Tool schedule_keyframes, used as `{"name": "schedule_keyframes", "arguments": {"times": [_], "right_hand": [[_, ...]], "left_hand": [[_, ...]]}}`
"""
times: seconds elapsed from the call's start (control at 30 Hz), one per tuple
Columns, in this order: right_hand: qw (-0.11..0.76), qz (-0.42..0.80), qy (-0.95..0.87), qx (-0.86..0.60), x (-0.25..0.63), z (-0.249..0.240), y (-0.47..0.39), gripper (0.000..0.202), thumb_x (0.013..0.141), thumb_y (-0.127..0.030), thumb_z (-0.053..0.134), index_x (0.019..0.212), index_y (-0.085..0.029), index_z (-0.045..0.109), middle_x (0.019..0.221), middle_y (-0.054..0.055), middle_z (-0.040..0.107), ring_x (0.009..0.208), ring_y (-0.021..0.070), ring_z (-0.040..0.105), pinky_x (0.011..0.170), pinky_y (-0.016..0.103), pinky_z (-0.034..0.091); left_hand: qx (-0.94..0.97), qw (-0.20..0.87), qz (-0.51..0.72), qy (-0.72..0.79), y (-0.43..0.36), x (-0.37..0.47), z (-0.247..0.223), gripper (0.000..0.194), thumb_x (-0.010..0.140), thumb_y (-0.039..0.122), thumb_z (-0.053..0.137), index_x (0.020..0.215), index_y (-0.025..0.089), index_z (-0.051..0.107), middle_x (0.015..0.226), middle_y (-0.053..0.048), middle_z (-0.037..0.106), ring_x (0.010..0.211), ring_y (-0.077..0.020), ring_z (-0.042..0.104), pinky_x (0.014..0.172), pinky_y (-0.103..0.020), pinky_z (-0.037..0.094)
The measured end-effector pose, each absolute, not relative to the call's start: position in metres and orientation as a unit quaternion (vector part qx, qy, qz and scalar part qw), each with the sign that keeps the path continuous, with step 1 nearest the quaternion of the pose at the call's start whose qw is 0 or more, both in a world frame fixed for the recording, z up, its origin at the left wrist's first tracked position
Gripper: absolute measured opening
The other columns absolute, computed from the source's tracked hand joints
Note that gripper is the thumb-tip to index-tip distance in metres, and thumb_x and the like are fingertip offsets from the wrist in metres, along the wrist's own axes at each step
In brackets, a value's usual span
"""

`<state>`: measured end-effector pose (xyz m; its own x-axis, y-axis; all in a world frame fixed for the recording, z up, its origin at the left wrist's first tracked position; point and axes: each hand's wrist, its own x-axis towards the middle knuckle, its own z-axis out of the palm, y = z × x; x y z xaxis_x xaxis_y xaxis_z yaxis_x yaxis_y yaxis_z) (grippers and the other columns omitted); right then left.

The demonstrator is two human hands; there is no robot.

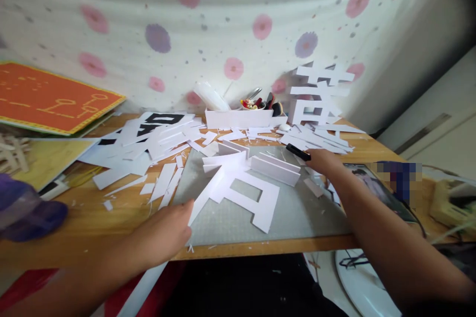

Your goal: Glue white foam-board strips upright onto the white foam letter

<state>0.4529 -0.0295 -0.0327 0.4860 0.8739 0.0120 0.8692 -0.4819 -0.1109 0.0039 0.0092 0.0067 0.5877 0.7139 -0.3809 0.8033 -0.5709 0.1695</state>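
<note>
L hand (169, 232) holds wht strip (205, 198), grip unclear, long axis near-L to far-R.

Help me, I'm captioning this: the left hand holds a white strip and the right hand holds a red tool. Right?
Wrong colour: the head view shows the right hand holding a black tool, while the left hand holds a white strip.

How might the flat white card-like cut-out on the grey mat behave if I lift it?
The white card-like cut-out is probably light, since its sheet looks thin. It seems fairly stiff: its lower part shows no curl. The narrow bars around its four-sided opening might bend or crease if gripped hard.
</note>
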Motion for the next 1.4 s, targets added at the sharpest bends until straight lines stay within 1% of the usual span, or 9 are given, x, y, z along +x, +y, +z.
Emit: {"name": "schedule_keyframes", "arguments": {"times": [0.2,0.33,0.4,0.47,0.67,0.77,1.0,1.23,1.4], "right_hand": [[0.167,-0.044,-0.471,-0.865,0.456,-0.007,-0.046,0.013,0.072,-0.02,0.07,0.085,-0.018,0.073,0.078,0.015,0.071,0.081,0.0316,0.067,0.071,0.042,0.047],[0.376,-0.095,-0.449,-0.805,0.43,0.036,-0.07,0.025,0.076,-0.035,0.071,0.098,-0.023,0.066,0.084,0.011,0.068,0.073,0.0263,0.064,0.066,0.045,0.048],[0.552,0.006,-0.491,-0.674,0.4,0.051,-0.077,0.021,0.076,-0.034,0.071,0.095,-0.026,0.066,0.088,0.008,0.068,0.07,0.0228,0.063,0.064,0.042,0.051],[0.641,0.175,-0.517,-0.54,0.366,0.055,-0.08,0.022,0.07,-0.026,0.074,0.092,-0.027,0.072,0.096,0.007,0.07,0.072,0.0216,0.064,0.062,0.038,0.052],[0.55,0.44,-0.586,-0.401,0.284,0.018,-0.058,0.029,0.072,-0.019,0.074,0.1,-0.026,0.07,0.103,0.004,0.073,0.085,0.0196,0.068,0.064,0.03,0.054],[0.516,0.431,-0.61,-0.42,0.261,0.0,-0.044,0.025,0.071,-0.023,0.078,0.093,-0.023,0.067,0.092,0.004,0.073,0.083,0.0181,0.068,0.069,0.031,0.056],[0.544,0.438,-0.528,-0.484,0.232,-0.017,-0.027,0.04,0.062,-0.038,0.086,0.082,-0.02,0.058,0.058,-0.005,0.062,0.046,0.0109,0.058,0.047,0.026,0.051],[0.545,0.494,-0.489,-0.469,0.235,-0.015,-0.023,0.025,0.064,-0.03,0.079,0.079,-0.019,0.063,0.066,-0.001,0.066,0.05,0.0114,0.059,0.049,0.027,0.052],[0.519,0.554,-0.501,-0.416,0.246,-0.01,-0.027,0.03,0.057,-0.011,0.072,0.081,-0.022,0.059,0.091,0.003,0.076,0.081,0.0189,0.07,0.067,0.031,0.057]], "left_hand": [[0.874,0.167,-0.148,0.432,0.005,0.006,0.015,0.022,0.08,0.009,0.037,0.092,0.019,0.052,0.091,-0.01,0.068,0.088,-0.0266,0.067,0.076,-0.037,0.047],[0.879,0.157,-0.148,0.426,0.004,0.006,0.015,0.023,0.08,0.012,0.04,0.096,0.018,0.054,0.095,-0.014,0.069,0.09,-0.0294,0.067,0.077,-0.039,0.049],[0.879,0.157,-0.145,0.427,0.003,0.007,0.015,0.024,0.081,0.012,0.04,0.099,0.017,0.054,0.097,-0.014,0.069,0.093,-0.029,0.067,0.079,-0.038,0.05],[0.876,0.156,-0.15,0.432,0.002,0.008,0.017,0.024,0.081,0.013,0.04,0.099,0.016,0.054,0.096,-0.014,0.069,0.092,-0.0286,0.067,0.079,-0.038,0.05],[0.881,0.163,-0.143,0.42,0.003,0.005,0.012,0.024,0.081,0.013,0.039,0.099,0.016,0.055,0.096,-0.014,0.068,0.089,-0.0278,0.067,0.076,-0.037,0.05],[0.886,0.16,-0.133,0.415,0.005,0.003,0.006,0.023,0.081,0.014,0.041,0.1,0.016,0.055,0.097,-0.013,0.068,0.09,-0.0272,0.066,0.076,-0.036,0.05],[0.883,0.172,-0.135,0.415,0.005,0.004,0.006,0.025,0.078,0.013,0.043,0.101,0.017,0.053,0.094,-0.012,0.069,0.088,-0.0279,0.067,0.073,-0.037,0.049],[0.886,0.171,-0.126,0.413,0.005,0.003,0.007,0.028,0.079,0.013,0.042,0.105,0.016,0.055,0.094,-0.013,0.068,0.086,-0.0266,0.066,0.07,-0.035,0.047],[0.884,0.167,-0.129,0.417,0.005,0.004,0.007,0.027,0.079,0.014,0.044,0.103,0.016,0.056,0.091,-0.012,0.068,0.083,-0.0254,0.066,0.068,-0.034,0.046]]}}
